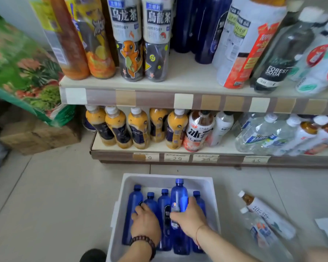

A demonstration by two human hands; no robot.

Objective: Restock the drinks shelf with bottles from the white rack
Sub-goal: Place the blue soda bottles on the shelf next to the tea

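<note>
The right hand (190, 218) has its fingers curled round a raised blue bottle (179, 195), the thumb lying across the label on the near side and the other fingers wrapped over the far side, where their tips are hidden behind the bottle. That bottle stands higher than its neighbours, its cap well beyond the fingertips, while its lower body is covered by the hand and wrist. The left hand (145, 221), with a bead bracelet (143, 241) at the wrist, reaches down among the other blue bottles (131, 205) lying in the white rack (208, 184); its fingers bend over the second bottle from the left, but whether they grip it or only rest on it cannot be told, since the fingertips sink between the bottles. Beyond both hands' fingertips stands the drinks shelf (187, 82), whose upper tier carries dark blue bottles (203, 29) cut off at the top of the view. To the outer side of the right hand's fingers, two bottles on the floor (263, 214) lie on the tiles, the nearer one blurred. The price tags (176, 157) on the lower tier are too smeared to read fully, and the right edge of the shelf is blurred.
</note>
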